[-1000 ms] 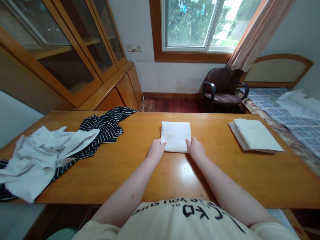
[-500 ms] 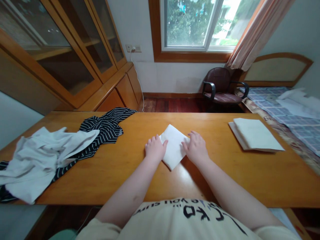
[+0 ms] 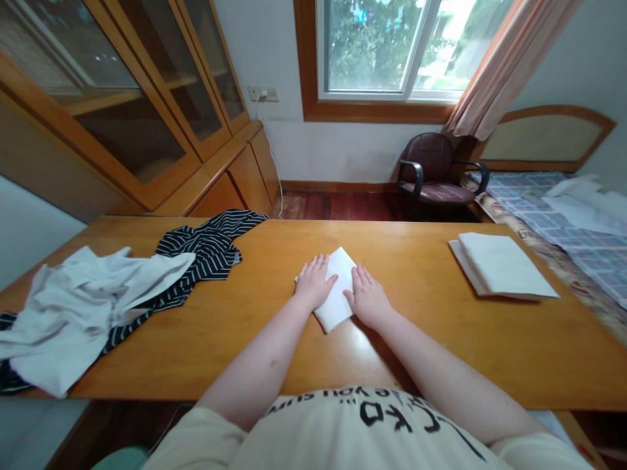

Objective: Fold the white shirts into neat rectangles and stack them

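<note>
A folded sheet of white paper lies at an angle on the wooden table in front of me, partly covered by both hands. My left hand rests flat on its left part, fingers stretched out and thumb pointing inward across the sheet. At its right edge, my right hand lies with fingers extended and thumb on the paper. A small white corner shows beyond my left hand's outer side.
On the left of the table lie a crumpled white cloth and a black striped cloth. A stack of large folded white sheets sits at the right. Behind are a chair, a bed and a cabinet.
The paper has turned slightly and now looks narrower between my hands. My left hand has moved right and flattened onto it; my right hand has shifted left and lower, fingers straightened.
</note>
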Demonstrator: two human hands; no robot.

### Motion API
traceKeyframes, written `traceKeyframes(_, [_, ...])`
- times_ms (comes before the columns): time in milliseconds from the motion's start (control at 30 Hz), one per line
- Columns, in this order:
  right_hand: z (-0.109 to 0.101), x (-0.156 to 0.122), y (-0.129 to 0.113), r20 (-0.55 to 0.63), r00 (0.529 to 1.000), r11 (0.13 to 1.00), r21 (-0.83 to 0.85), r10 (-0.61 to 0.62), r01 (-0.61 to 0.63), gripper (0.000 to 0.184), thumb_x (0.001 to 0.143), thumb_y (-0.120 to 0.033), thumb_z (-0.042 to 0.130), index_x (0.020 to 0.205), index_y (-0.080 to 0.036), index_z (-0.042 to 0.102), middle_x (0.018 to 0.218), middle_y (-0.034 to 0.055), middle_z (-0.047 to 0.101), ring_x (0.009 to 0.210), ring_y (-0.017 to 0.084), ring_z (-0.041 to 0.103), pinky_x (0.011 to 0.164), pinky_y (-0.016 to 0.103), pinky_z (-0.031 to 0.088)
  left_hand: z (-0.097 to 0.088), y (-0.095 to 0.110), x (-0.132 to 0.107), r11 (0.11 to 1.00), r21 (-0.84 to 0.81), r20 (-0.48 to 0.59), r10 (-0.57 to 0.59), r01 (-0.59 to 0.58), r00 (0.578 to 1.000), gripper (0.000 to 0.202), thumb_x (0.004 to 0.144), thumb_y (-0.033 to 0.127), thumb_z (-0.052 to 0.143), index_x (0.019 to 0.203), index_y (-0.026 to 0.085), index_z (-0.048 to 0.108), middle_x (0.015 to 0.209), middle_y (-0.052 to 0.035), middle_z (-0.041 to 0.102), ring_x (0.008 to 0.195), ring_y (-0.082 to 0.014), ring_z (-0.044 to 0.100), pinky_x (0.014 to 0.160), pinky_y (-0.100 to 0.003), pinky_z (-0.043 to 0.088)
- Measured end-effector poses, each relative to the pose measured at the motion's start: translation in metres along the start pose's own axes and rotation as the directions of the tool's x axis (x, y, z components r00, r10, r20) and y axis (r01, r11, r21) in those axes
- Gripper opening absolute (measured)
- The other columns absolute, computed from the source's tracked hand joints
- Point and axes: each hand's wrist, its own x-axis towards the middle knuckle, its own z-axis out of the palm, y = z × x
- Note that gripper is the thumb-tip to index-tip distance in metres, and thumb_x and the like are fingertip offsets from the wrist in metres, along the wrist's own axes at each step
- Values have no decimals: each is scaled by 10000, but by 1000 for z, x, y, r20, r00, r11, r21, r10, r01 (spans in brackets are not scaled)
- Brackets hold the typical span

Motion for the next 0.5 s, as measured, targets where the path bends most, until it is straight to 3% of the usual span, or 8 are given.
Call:
traceKeyframes(100, [5,-15,-13,-37,999,998,-42,40,-41,751,899,-443,431,1422,78,293,1479,293,274,1378,350,272,1081,436,280,-9,-3,1,991,11,33,134,-134,990,547,922,382,369,1432,185,369,1501,-93,355,1407,-230,258,1149,-443,148])
traceKeyframes(233, [8,-33,-27,-50,993,990,-87,108,-112,766,889,-421,456,1397,130,297,1444,352,281,1344,411,305,1072,480,271,-4,12,-24,994,104,-74,42,-34,996,484,899,199,346,1362,139,474,1468,-124,406,1395,-235,284,1152,-444,148])
traceKeyframes(433, [-20,-29,-11,91,995,999,-29,-37,39,698,875,-415,495,1407,20,370,1451,274,351,1334,373,347,1066,482,292,13,25,-60,997,71,-36,-5,7,999,584,875,234,350,1444,100,339,1513,-118,325,1410,-224,251,1158,-401,161])
traceKeyframes(500, [-31,-17,-7,46,996,997,18,-74,73,599,909,-386,431,1403,-46,407,1461,220,370,1359,338,320,1079,485,272,13,24,-60,997,75,-32,-5,7,999,584,875,241,348,1442,101,343,1512,-122,325,1412,-227,245,1159,-409,151])
